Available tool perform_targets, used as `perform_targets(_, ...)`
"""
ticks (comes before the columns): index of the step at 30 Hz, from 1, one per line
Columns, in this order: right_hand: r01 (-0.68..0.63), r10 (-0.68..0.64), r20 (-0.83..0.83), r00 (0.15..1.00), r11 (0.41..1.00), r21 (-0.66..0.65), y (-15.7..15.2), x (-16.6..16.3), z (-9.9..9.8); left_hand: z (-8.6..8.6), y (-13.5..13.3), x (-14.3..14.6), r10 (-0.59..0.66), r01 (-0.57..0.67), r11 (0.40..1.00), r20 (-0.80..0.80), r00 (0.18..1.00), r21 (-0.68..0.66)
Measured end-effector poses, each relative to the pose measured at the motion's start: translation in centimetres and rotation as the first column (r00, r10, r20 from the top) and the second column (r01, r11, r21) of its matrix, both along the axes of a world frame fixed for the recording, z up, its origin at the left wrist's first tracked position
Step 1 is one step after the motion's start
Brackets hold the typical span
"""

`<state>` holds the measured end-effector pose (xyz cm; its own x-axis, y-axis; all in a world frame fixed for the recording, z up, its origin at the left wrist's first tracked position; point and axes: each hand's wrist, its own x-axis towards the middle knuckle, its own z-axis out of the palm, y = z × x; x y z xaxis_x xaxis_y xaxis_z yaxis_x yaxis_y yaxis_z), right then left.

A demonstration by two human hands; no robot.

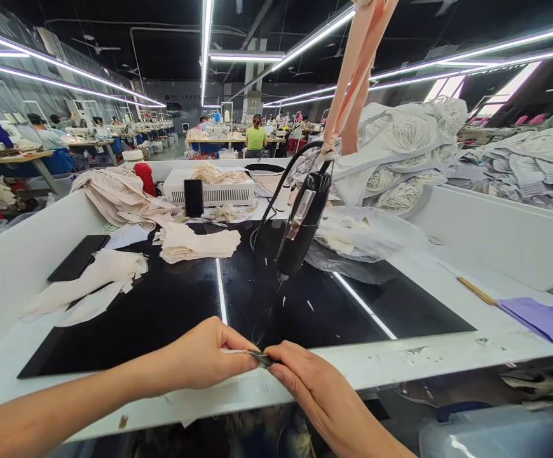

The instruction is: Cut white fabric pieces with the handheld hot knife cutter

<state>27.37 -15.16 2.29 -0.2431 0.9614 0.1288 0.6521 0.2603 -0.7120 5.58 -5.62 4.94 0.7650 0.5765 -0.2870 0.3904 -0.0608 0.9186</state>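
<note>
At the near edge of the black board (pixel 162 331), my left hand (pixel 200 356) and my right hand (pixel 307 381) meet, both closed in a pinch. Between their fingertips is a small dark, shiny piece (pixel 262 359), whose kind I cannot make out. A thin white edge, perhaps cloth, shows between my left thumb and forefinger; the rest of it is hidden by the fingers. Just beyond my hands, a black corded hand tool (pixel 304 222) hangs tip down from peach straps (pixel 353 76). Small white scraps (pixel 310 305) lie on the board near its tip.
Stacked cream fabric pieces (pixel 197 243) and loose cream pieces (pixel 93 283) lie left. Behind are a phone (pixel 193 198) and a white vented box (pixel 229 193). A plastic bag (pixel 372 235), white lace pile (pixel 400 140) and purple cloth (pixel 541 318) are right. People sit at distant tables.
</note>
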Motion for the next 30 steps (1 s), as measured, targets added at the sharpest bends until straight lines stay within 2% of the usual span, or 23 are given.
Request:
perform_targets(14,0.009,-0.009,0.002,1.000,1.000,0.002,-0.01,-0.18,-0.14,0.13,-0.22,0.04,0.015,-0.015,1.000,-0.065,0.998,-0.008)
perform_targets(30,0.028,-0.029,-0.066,0.997,0.999,-0.020,-0.18,-0.46,-0.66,-0.24,-0.56,0.27,0.001,-0.001,1.000,-0.014,1.000,-0.017)
